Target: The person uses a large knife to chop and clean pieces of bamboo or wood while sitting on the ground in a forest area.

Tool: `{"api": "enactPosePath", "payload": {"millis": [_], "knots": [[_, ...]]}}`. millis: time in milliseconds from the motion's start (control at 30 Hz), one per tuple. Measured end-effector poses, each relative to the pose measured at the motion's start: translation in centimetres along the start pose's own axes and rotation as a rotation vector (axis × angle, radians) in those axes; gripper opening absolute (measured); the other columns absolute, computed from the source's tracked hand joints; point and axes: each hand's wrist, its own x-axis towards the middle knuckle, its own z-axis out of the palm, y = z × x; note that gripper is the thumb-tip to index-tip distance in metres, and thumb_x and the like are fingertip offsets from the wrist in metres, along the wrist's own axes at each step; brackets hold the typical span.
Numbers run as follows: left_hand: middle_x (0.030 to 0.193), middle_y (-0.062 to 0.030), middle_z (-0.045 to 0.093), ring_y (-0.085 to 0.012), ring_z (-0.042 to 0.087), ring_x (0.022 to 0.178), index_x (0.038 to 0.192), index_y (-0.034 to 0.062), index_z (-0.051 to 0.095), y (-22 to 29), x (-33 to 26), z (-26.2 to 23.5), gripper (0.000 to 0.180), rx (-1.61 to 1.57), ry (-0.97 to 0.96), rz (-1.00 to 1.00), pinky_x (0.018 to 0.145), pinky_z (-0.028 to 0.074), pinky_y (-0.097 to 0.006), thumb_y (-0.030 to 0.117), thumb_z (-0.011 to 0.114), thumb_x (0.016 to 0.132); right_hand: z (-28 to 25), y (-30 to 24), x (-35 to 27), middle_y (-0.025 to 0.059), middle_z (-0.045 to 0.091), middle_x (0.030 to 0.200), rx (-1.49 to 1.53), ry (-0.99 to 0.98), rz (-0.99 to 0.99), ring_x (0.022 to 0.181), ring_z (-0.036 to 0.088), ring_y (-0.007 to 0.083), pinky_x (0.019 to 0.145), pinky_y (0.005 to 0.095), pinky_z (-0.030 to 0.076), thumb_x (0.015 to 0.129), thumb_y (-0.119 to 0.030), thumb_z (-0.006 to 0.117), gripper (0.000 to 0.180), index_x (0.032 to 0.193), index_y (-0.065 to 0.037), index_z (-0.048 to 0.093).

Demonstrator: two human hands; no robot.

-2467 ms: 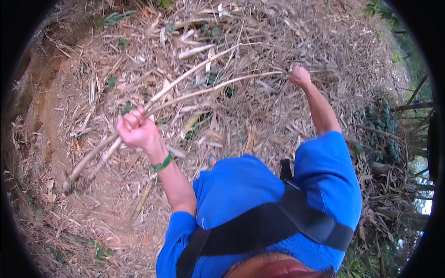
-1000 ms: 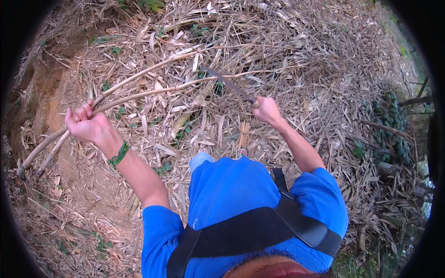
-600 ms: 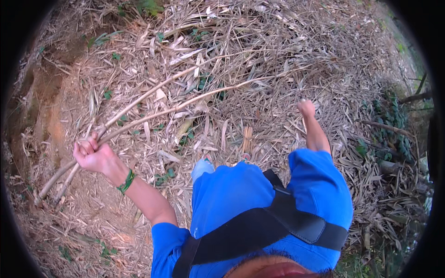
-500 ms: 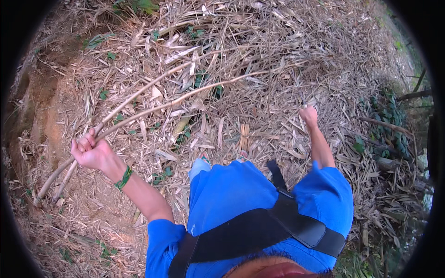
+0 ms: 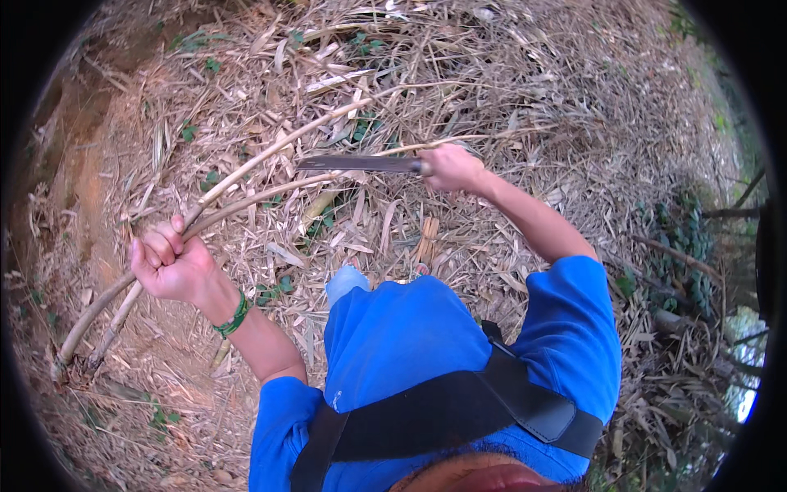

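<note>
My left hand (image 5: 170,261) is closed around two long, thin branches (image 5: 279,146), which cross near my fist. Their thick ends rest low on the left, and their thin ends stretch away to the upper right. A green band circles my left wrist. My right hand (image 5: 452,168) grips the handle of a machete (image 5: 358,164), its dark blade pointing left. In this view the blade lies across the nearer branch; whether it touches the wood I cannot tell.
Dry leaves and bamboo litter (image 5: 508,90) cover the ground, with small green plants among them. A bare earth bank (image 5: 82,156) rises on the left. At the right stand leafy plants (image 5: 697,246) and some sticks. My feet are just ahead of my body.
My right hand has swung the machete leftward, from out at the right to over the branches. My left hand keeps its hold and has shifted slightly right.
</note>
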Motion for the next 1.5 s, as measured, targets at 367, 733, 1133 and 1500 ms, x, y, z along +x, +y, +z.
{"api": "enactPosePath", "payload": {"millis": [367,733,1133,1500], "knots": [[0.046,0.0028,0.023,-0.0118,0.025,0.046,0.058,0.0187,0.03,-0.4,-0.7,-2.0,0.038,-0.036,0.065,-0.016,0.06,0.038,-0.036,0.017,0.044,0.093,-1.0,7.5,-1.9,0.0212,0.069,0.082,0.081,0.069,0.516,0.073,0.068,0.0357,0.072,0.0457,0.057,0.078,-0.019,0.057,0.03,0.095,0.002,0.069],[0.047,0.0033,0.023,-0.0122,0.024,0.046,0.059,0.0181,0.029,0.9,-0.8,-4.0,0.038,-0.236,-0.326,-0.029,0.057,0.038,-0.035,0.018,0.043,0.095,-0.3,-1.0,-0.6,0.0167,0.063,0.066,0.158,-0.005,0.018,0.061,0.064,0.0296,0.063,0.0449,0.056,0.069,-0.011,0.056,0.016,0.078,-0.002,0.065],[0.046,0.0056,0.022,-0.01,0.022,0.043,0.057,0.0196,0.028,4.0,0.6,-3.2,0.04,-0.345,-0.343,0.075,0.054,0.038,-0.032,0.019,0.042,0.094,0.7,11.1,-4.6,0.0239,0.069,0.086,0.186,0.069,0.603,0.081,0.069,0.0354,0.074,0.0448,0.056,0.076,-0.022,0.057,0.032,0.093,0.002,0.068],[0.043,0.0078,0.022,-0.0099,0.026,0.04,0.053,0.0211,0.028,10.5,11.6,-1.5,0.037,-0.311,-0.257,0.242,0.051,0.035,-0.027,0.017,0.046,0.085,10.0,0.1,-14.3,0.008,0.061,0.066,0.857,0.307,0.705,0.057,0.053,0.0141,0.054,0.0349,0.047,0.073,-0.014,0.059,0.009,0.069,-0.007,0.056]]}}
